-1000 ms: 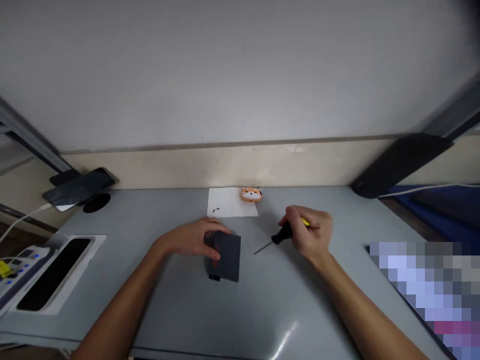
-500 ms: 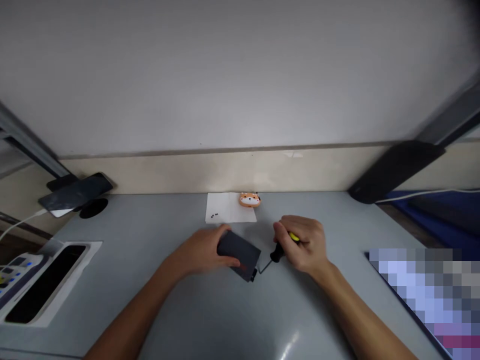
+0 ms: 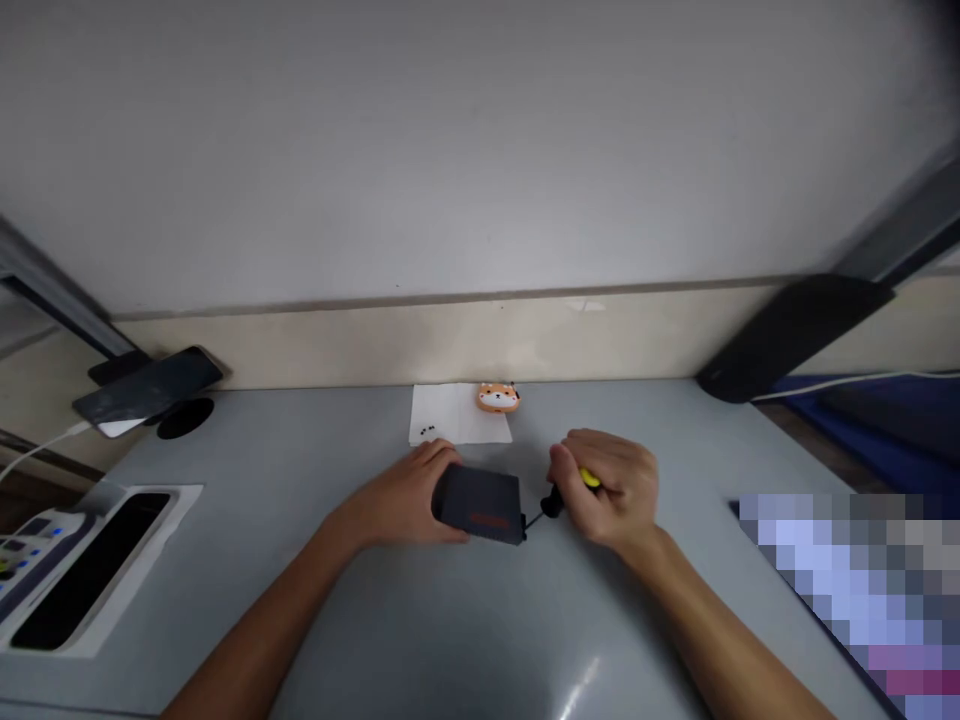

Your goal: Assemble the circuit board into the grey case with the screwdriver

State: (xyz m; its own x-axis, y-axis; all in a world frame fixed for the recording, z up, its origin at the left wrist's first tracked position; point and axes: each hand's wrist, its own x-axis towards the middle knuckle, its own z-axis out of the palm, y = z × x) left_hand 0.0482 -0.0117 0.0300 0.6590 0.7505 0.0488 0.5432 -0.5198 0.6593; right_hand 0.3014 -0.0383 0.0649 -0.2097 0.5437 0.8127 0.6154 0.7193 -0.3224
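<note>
L hand [image 3: 405,495] clamps 1 dark box [image 3: 480,506] on tabletop [image 3: 450,630]; R hand [image 3: 611,485] grips 1 screwdriver [image 3: 559,498], tip at box's edge. 1 paper sheet [image 3: 457,415] w/ tiny screws, count unclear.

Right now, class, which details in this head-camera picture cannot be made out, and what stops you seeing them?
- Screwdriver tip: hidden at the dark box's corner, and too small.
- Screwdriver handle: mostly covered by the right hand.
- Box's left end: covered by the left hand.
- Black specks on the white paper: too small to identify.
- Lower right corner: pixelated.
- White device: cut off by the left edge.
</note>
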